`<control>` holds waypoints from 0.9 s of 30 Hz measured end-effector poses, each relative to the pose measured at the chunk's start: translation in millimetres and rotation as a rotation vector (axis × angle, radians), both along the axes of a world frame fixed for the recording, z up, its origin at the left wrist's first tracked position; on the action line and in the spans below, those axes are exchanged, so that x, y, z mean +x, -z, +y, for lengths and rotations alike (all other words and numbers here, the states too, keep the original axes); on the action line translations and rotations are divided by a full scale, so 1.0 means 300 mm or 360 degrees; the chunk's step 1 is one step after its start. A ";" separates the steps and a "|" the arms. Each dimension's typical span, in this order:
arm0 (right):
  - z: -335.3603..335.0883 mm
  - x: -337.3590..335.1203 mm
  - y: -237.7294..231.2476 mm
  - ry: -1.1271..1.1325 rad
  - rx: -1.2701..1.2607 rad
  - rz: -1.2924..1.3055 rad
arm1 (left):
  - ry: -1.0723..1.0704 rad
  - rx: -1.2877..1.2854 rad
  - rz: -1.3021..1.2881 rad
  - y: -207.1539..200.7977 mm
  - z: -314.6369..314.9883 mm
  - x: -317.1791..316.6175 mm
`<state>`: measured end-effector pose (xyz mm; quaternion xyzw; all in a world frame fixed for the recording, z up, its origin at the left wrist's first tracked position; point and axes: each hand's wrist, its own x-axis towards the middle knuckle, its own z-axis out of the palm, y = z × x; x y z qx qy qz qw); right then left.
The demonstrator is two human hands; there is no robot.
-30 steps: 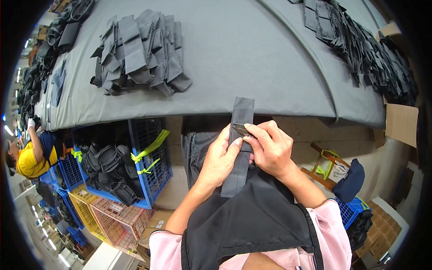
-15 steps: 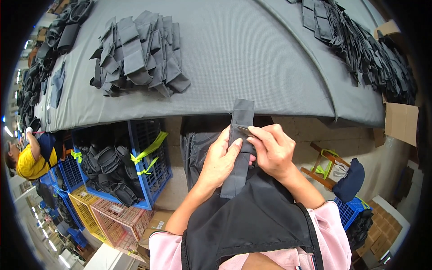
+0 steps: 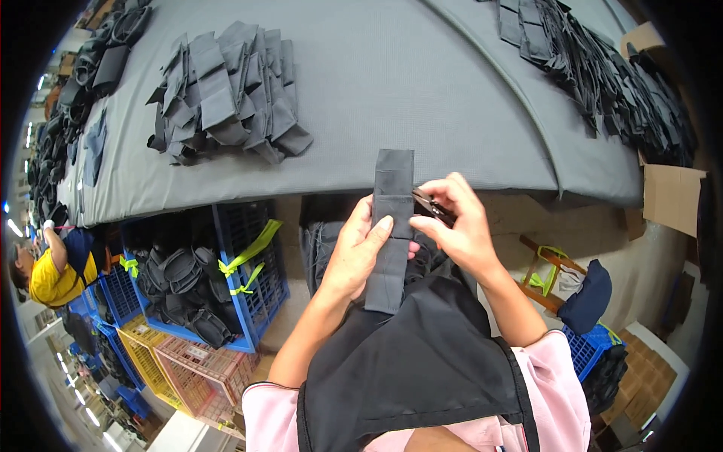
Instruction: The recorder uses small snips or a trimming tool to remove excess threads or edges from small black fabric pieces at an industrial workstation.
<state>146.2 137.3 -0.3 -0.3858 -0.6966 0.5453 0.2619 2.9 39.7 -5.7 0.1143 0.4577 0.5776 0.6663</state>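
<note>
My left hand (image 3: 359, 248) grips a long dark grey fabric strip (image 3: 392, 215), thumb on top and fingers behind. The strip stands lengthwise before me, its far end over the table's front edge and its near end above my black apron (image 3: 429, 354). Crosswise folds or seams show along it. In my right hand (image 3: 459, 226) is a pair of small dark thread snips (image 3: 433, 206), tips at the strip's right edge. My right fingers partly hide the snips.
On the grey-covered table (image 3: 361, 98) lie a pile of grey strips (image 3: 226, 90) and, far right, a longer heap (image 3: 587, 83). Blue crates (image 3: 233, 279) with black pieces stand below left. A wooden stool (image 3: 550, 279) is at right. Another person (image 3: 56, 267) in yellow works far left.
The strip has shifted slightly left and toward me. My right hand has turned and opened out a little, so the snips now show more at the strip's right edge.
</note>
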 end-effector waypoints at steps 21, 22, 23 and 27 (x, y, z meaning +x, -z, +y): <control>-0.080 -0.024 0.019 0.0119 -0.0298 0.0195 | 0.0027 -0.0200 0.0066 0.019 -0.047 0.068; -0.097 -0.024 0.015 0.0092 -0.0241 0.0256 | -0.0001 -0.0156 0.0077 0.027 -0.045 0.076; -0.110 -0.024 0.012 0.0066 -0.0183 0.0317 | -0.0001 -0.0160 0.0071 0.025 -0.045 0.076; -0.130 -0.006 0.019 0.0022 -0.0043 0.0165 | -0.0042 -0.0323 0.0294 0.014 -0.047 0.076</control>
